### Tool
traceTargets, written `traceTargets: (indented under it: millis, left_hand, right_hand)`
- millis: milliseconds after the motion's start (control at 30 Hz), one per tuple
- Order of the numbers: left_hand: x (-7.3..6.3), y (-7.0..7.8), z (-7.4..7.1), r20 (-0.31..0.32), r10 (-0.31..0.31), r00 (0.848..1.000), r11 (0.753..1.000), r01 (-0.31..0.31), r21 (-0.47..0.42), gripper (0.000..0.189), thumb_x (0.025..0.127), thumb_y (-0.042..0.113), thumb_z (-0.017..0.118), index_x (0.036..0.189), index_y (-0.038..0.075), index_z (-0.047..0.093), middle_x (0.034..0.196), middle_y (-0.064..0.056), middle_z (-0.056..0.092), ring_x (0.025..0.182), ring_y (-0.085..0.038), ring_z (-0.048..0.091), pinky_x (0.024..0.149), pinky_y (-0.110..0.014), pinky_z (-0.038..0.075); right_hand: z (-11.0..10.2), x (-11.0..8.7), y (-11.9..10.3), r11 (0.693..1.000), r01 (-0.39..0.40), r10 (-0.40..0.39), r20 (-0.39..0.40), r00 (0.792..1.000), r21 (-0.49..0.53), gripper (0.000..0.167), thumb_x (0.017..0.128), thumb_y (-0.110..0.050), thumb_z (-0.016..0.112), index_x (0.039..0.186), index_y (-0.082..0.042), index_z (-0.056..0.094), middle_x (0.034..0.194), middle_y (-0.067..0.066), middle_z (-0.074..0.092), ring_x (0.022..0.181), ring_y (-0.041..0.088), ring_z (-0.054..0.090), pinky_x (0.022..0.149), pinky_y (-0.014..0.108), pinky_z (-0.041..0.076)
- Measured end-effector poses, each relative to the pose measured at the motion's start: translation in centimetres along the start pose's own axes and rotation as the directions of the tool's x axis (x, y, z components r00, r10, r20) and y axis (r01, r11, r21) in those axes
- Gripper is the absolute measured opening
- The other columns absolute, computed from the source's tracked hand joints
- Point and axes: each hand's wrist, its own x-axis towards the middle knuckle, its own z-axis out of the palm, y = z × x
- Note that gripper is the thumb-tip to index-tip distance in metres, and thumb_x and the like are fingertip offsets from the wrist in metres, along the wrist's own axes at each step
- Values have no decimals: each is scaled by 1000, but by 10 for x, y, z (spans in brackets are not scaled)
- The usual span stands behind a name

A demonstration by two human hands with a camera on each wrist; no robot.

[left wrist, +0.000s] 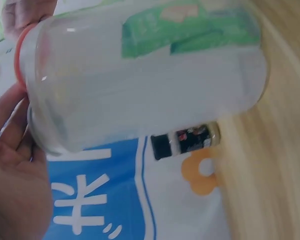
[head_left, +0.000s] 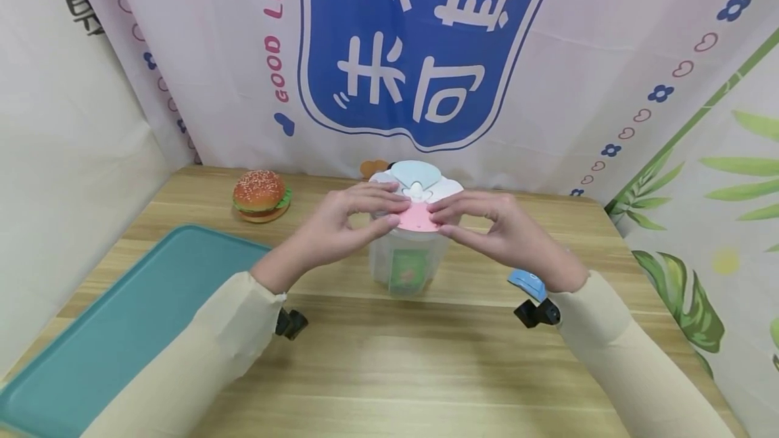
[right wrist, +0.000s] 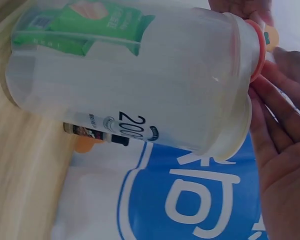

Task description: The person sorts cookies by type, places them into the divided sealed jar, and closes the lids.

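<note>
A clear plastic storage canister [head_left: 379, 259] stands upright on the table, with green packets [right wrist: 105, 22] inside. Its lid has a pale blue section [head_left: 416, 173], white parts and a pink flap [head_left: 417, 217], which lies down on the lid. My left hand [head_left: 347, 218] comes from the left and rests its extended fingertips and thumb at the flap's left side. From the other side my right hand [head_left: 496, 222] touches the flap's right side with its fingertips and thumb. In the left wrist view, a small black-capped bottle [left wrist: 187, 140] shows behind the canister.
A teal tray [head_left: 134, 309] covers the table's left side. Behind it sits a hamburger [head_left: 260, 195]. A blue object [head_left: 528, 284], partly hidden, lies by my right wrist. A printed cloth [head_left: 243, 86] hangs along the table's back edge.
</note>
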Motion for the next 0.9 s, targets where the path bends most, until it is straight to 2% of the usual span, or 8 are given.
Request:
traceTargets:
  millis: [100, 167, 267, 333, 500, 600, 733, 900]
  left_hand:
    - [-7, -3, 8, -119, 19, 993, 997, -27, -67, 33, 106, 22, 60, 137, 15, 71, 150, -2, 64, 155, -20, 44, 132, -50, 30]
    - [-12, -4, 15, -224, 24, 974, 993, -50, -111, 37, 109, 19, 53, 142, 11, 65, 153, -5, 61, 157, -22, 41, 134, -48, 28]
    - [-19, -3, 26, -374, -36, 927, 984, -33, -177, 44, 112, 19, 39, 151, 5, 55, 161, -10, 52, 157, -25, 39, 134, -44, 29]
    - [-24, -4, 35, -431, -122, 894, 971, 17, -239, 50, 114, 24, 29, 156, 4, 46, 166, -10, 44, 158, -25, 38, 133, -43, 29]
    - [-38, -6, 62, -427, -383, 819, 894, 212, -396, 61, 116, 40, 13, 166, 8, 25, 174, -4, 28, 162, -23, 29, 136, -42, 22]
    - [-47, -5, 78, -366, -491, 791, 836, 309, -454, 65, 115, 45, 10, 167, 7, 18, 176, -6, 20, 165, -25, 20, 137, -45, 14]
    - [-58, 2, 96, -292, -562, 774, 781, 380, -496, 70, 115, 47, 9, 166, 0, 12, 177, -15, 11, 166, -33, 11, 137, -52, 8]
    - [-68, 13, 113, -234, -584, 777, 753, 411, -514, 73, 114, 49, 9, 166, -3, 9, 176, -19, 7, 165, -38, 7, 136, -56, 6]
  right_hand:
    - [4, -2, 6, 996, 4, 7, -122, 993, 91, 21, 95, 6, 70, 112, -3, 78, 120, 10, 79, 118, 14, 72, 106, 18, 55]
    - [6, -2, 11, 985, 12, 32, -251, 967, 171, 17, 96, 9, 64, 108, 6, 76, 117, 5, 79, 111, 12, 73, 100, 20, 59]
    - [7, -2, 21, 963, -23, 137, -413, 900, 270, 17, 102, 5, 56, 105, 13, 71, 110, -8, 78, 100, 8, 73, 90, 19, 62]
    - [8, -3, 31, 937, -97, 245, -436, 866, 335, 23, 107, -4, 53, 109, 12, 70, 111, -11, 76, 101, 9, 72, 90, 21, 62]
    - [16, -9, 60, 799, -346, 489, -199, 849, 492, 55, 115, -37, 36, 139, 9, 56, 142, 14, 64, 132, 20, 60, 112, 31, 56]
    - [26, -13, 76, 696, -447, 535, 10, 845, 562, 78, 113, -55, 22, 157, 7, 35, 165, 23, 38, 156, 35, 37, 130, 50, 35]
    - [44, -16, 91, 548, -488, 514, 186, 837, 679, 87, 108, -67, 12, 168, -5, 7, 177, 19, 9, 165, 41, 7, 134, 64, 10]
    - [61, -18, 99, 429, -483, 482, 259, 837, 763, 79, 108, -67, 9, 170, -18, 1, 178, 17, 8, 165, 40, 8, 134, 64, 8]
